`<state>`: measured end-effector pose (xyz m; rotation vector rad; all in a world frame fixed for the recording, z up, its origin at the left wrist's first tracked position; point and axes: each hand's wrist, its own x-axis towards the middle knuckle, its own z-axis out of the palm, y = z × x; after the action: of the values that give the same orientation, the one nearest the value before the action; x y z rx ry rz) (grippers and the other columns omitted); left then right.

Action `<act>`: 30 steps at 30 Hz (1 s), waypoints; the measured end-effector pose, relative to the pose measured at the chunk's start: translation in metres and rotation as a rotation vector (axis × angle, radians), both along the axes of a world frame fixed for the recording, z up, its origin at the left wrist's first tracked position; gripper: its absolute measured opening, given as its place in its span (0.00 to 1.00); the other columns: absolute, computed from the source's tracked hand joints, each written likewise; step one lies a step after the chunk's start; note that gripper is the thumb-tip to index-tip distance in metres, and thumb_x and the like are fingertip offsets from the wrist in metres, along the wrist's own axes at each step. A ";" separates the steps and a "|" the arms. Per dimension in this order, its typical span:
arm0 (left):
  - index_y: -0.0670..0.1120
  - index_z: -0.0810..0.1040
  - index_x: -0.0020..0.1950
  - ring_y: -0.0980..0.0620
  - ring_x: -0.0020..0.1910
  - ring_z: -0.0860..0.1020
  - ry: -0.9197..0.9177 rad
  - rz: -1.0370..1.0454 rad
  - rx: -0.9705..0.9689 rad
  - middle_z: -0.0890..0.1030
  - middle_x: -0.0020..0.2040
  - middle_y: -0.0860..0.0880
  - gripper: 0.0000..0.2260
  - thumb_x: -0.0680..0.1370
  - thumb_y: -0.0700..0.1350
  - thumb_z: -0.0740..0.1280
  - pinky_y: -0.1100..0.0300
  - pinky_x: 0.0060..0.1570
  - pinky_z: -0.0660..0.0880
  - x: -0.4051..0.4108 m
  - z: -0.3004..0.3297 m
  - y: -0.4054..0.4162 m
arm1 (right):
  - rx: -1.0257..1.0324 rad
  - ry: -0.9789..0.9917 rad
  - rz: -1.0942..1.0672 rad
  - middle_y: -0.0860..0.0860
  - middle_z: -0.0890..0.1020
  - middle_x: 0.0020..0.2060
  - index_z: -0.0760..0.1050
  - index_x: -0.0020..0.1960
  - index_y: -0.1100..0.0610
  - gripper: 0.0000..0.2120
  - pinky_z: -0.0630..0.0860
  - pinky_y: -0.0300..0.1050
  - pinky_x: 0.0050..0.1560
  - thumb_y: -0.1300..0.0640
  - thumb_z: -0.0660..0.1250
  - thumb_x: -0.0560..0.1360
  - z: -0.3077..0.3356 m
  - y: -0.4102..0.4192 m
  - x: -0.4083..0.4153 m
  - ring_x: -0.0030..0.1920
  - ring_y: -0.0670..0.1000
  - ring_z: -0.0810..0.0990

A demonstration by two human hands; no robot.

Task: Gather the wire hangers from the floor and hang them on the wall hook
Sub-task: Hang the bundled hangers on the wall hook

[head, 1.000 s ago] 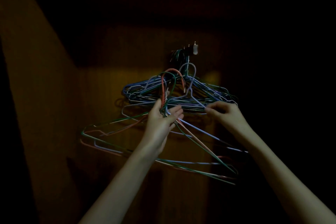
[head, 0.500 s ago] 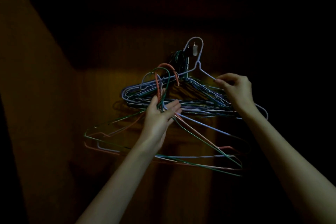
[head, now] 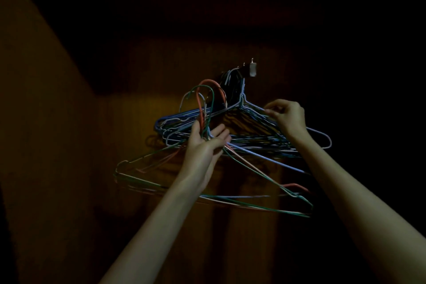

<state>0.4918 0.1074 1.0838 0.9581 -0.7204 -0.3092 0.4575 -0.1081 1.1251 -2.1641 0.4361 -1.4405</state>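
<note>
A wall hook sticks out of the dark wooden wall, with a thick stack of blue and white wire hangers hanging from it. My left hand grips the necks of a bunch of green, red and white hangers, held up just left of the hook; their curved tops rise above my fingers. My right hand pinches the right shoulder of a pale lilac hanger whose neck runs up to the hook.
A brown wooden wall fills the view, dimly lit around the hangers. A lighter wall surface angles in at the left. The room is very dark and everything else is hidden.
My right hand lifted the pale lilac hanger from the bunch, raised its hook over the wall hook, then lowered it onto the hook. The left hand stayed almost still with its bunch.
</note>
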 end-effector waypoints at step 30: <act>0.50 0.51 0.77 0.43 0.66 0.72 0.019 0.009 -0.036 0.70 0.68 0.38 0.37 0.75 0.23 0.56 0.54 0.62 0.70 -0.024 -0.007 0.018 | -0.125 0.147 0.239 0.37 0.77 0.40 0.78 0.46 0.48 0.04 0.69 0.24 0.43 0.56 0.69 0.73 -0.034 0.095 -0.066 0.43 0.35 0.75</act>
<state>0.4683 0.1255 1.0765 0.9230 -0.7016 -0.2962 0.3913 -0.0132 1.0912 -2.3396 0.1340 -1.2125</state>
